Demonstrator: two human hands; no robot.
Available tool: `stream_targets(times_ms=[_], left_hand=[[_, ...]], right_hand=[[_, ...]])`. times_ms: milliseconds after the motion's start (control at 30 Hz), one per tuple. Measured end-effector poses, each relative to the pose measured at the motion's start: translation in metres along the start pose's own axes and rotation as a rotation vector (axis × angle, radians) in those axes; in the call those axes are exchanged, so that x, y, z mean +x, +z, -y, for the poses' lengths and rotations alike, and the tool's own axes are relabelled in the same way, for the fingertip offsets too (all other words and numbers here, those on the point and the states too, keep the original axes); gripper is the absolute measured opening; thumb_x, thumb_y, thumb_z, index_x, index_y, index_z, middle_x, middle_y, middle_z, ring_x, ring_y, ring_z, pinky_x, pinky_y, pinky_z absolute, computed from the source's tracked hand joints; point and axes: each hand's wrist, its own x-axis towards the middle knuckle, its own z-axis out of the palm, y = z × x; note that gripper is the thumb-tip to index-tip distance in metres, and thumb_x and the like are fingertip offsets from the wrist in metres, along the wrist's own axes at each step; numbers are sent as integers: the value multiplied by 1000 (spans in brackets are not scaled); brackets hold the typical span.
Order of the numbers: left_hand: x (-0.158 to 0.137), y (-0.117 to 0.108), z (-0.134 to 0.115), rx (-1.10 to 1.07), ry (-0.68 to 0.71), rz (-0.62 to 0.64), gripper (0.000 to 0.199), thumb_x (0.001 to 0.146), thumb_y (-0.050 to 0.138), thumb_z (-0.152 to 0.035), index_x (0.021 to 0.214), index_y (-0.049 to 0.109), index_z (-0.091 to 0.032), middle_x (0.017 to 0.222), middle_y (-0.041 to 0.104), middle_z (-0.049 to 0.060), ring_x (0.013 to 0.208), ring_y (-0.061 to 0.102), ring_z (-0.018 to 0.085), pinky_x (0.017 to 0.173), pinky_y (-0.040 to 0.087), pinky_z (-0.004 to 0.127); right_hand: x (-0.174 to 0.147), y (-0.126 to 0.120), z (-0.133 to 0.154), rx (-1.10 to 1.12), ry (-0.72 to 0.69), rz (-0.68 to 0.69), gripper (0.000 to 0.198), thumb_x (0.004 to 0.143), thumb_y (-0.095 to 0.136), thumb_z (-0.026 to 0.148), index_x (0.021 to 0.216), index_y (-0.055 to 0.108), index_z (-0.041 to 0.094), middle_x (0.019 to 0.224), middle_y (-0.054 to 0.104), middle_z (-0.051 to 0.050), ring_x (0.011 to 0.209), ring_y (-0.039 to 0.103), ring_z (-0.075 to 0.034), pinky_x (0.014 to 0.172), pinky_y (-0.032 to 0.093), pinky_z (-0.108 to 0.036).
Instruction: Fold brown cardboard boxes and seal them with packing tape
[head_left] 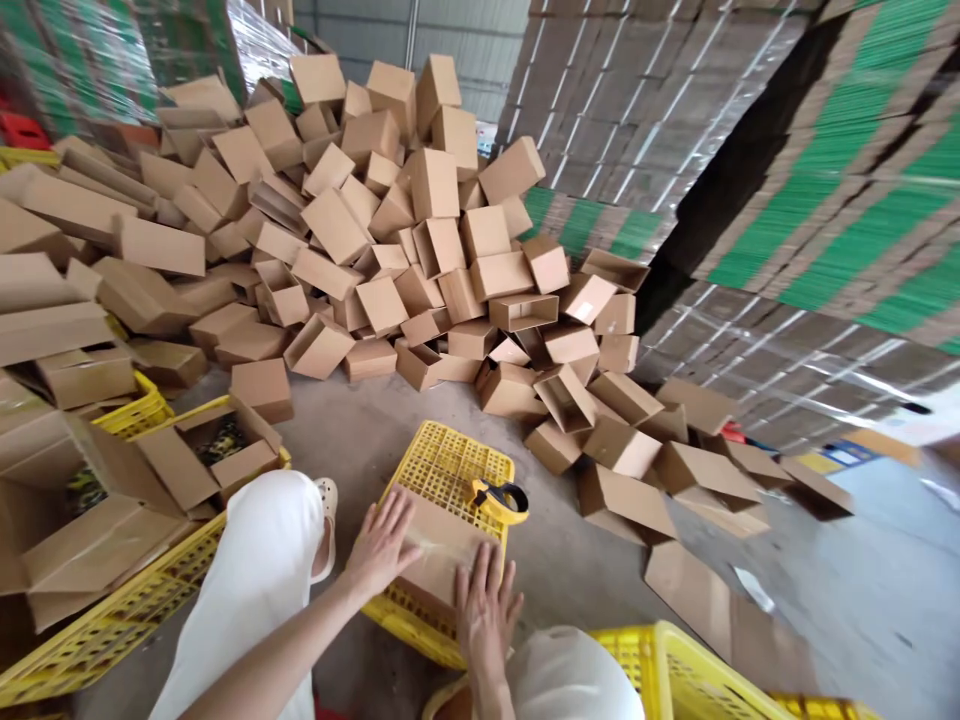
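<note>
Between my hands lies a cardboard box (441,545) with a strip of clear tape along its top. It rests on an upturned yellow plastic crate (442,455). My left hand (382,545) is flat on the box's left end, fingers stretched out. At the right end, my right hand (486,605) presses down with its fingers spread. A yellow and black tape dispenser (501,500) sits on the crate just beyond the box, touched by neither hand.
A large heap of cardboard boxes (337,225) fills the floor ahead. Yellow crates with open boxes (217,440) stand on my left, and another yellow crate (660,665) is at my right knee. Strapped stacks of flat cardboard (840,200) rise on the right.
</note>
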Motion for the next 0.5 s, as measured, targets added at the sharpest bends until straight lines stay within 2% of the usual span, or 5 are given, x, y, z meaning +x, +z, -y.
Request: stream_targets(times_ms=[133,233,400,500], left_hand=[[3,13,8,58,-54,-88,85,100,55,-65,169,29,-24,177,21,13,162,23,44,124,35,62],[4,17,5,82,-74,-111,80,103,52,-61,169,28,-24,177,21,15,161,25,42,124,34,63],[8,12,4,28,-88,-23,72,105,50,-53,169,27,-28,178,18,12,161,27,38,123,39,59],[12,8,6,-36,-120,37,78,104,51,-57,170,24,-25,179,14,13,162,26,38,123,39,57]], right_hand=[[-2,6,12,-99,-30,2,74,108,14,46,159,47,2,166,39,-26,157,34,-42,123,26,-71],[2,15,30,-83,-123,77,69,109,22,45,158,49,5,166,40,-23,157,36,-40,125,29,-65],[6,17,66,-71,-253,208,61,109,27,44,163,44,23,171,35,-12,159,32,-37,126,26,-66],[11,9,52,-36,-267,245,62,108,28,48,164,42,27,172,34,-8,161,29,-32,128,21,-65]])
